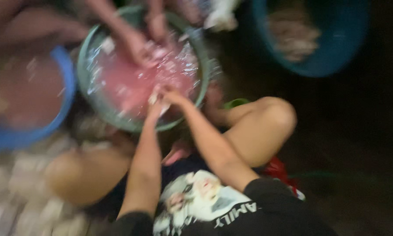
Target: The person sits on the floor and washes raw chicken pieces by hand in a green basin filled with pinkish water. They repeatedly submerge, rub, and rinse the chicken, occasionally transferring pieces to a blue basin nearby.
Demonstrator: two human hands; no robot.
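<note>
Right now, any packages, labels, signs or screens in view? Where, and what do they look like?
No packages, signs or screens that I can make out; the frame is blurred.
Shirt print: bottom centre, on the black T-shirt; pale irregular graphic with white lettering beside it.
Basins at the top show no labels.

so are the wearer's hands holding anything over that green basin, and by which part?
Cannot tell. Both hands, left and right, meet over the pinkish water in the round green plastic basin around a small pale blurred thing; blur hides the hold.
</note>
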